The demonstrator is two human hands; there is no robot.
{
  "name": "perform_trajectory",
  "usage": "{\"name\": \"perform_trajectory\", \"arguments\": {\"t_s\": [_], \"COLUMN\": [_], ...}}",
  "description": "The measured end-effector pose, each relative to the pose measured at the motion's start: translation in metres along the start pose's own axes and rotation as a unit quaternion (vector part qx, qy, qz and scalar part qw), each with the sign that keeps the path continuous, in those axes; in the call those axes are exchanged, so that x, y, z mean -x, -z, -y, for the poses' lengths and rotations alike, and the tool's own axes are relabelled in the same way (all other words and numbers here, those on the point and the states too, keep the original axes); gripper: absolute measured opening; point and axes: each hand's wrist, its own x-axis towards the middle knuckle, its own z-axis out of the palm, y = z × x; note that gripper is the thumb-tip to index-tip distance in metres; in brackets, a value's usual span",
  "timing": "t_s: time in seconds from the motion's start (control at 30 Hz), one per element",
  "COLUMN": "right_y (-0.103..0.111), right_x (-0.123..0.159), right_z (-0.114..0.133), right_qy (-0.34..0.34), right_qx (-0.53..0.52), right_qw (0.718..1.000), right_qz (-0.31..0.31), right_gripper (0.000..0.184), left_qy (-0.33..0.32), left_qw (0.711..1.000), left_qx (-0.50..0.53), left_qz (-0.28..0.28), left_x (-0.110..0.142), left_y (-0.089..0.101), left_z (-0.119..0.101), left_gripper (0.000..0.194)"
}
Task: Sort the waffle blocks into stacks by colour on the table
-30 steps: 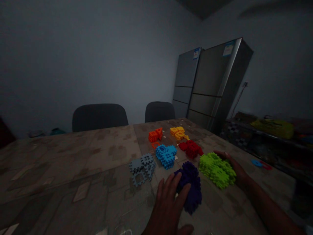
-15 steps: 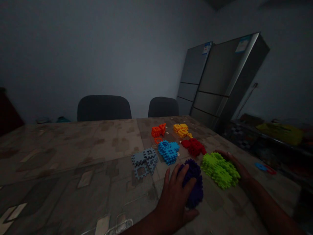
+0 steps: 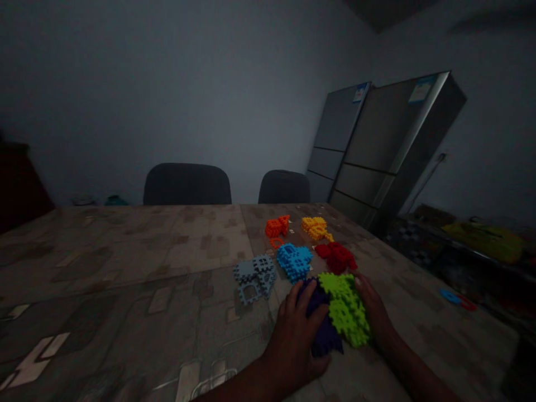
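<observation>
My left hand (image 3: 295,329) curves over the left side of a stack of purple interlocking toy blocks (image 3: 324,335), fingers on top. On the far side, my right hand (image 3: 379,312) presses against the right edge of a pile of lime-green interlocking blocks (image 3: 347,310), its lower fingers hidden behind them. The two piles touch each other between my hands. Just beyond lie red blocks (image 3: 338,257), blue blocks (image 3: 294,261) and grey toothed panels (image 3: 255,277), one with a square opening.
Farther back on the patterned tabletop (image 3: 138,262) sit orange blocks (image 3: 276,226) and yellow blocks (image 3: 316,227). A small blue and red piece (image 3: 458,300) lies near the right edge. Two dark chairs (image 3: 186,184) stand behind the table, with a grey refrigerator (image 3: 372,134) at the back right.
My right hand has moved left with the lime-green blocks, closing the gap to the purple ones. My left hand stays on the purple blocks. The view has shifted slightly.
</observation>
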Motion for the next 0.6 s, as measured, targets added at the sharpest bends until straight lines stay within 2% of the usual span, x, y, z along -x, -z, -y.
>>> {"name": "perform_trajectory", "arguments": {"t_s": [0.13,0.23,0.3,0.37,0.47,0.53,0.6], "right_y": [-0.025,-0.051,-0.073,-0.098,-0.140,-0.170,-0.202], "right_x": [0.009,0.018,0.024,0.031,0.040,0.046,0.054], "right_z": [0.004,0.014,0.025,0.037,0.059,0.075,0.090], "right_qy": [0.021,0.008,-0.003,0.004,0.050,0.084,0.107], "right_qx": [0.032,-0.003,-0.039,-0.056,-0.051,-0.046,-0.037], "right_qw": [0.999,1.000,0.999,0.998,0.997,0.994,0.987], "right_qz": [-0.033,-0.011,0.006,0.012,0.027,0.060,0.118], "right_gripper": [0.065,0.064,0.061,0.058,0.052,0.050,0.050], "left_qy": [-0.016,-0.025,-0.007,0.043,0.136,0.193,0.259], "left_qw": [0.998,0.995,0.993,0.988,0.971,0.953,0.924], "left_qx": [-0.014,-0.008,0.002,0.014,0.045,0.077,0.115], "left_qz": [-0.059,-0.091,-0.117,-0.150,-0.192,-0.222,-0.255], "left_x": [0.017,0.036,0.050,0.062,0.077,0.086,0.095], "left_y": [0.010,0.027,0.045,0.065,0.098,0.117,0.135], "left_z": [0.017,0.030,0.038,0.048,0.069,0.087,0.105], "left_gripper": [0.076,0.072,0.064,0.052,0.039,0.040,0.044]}}
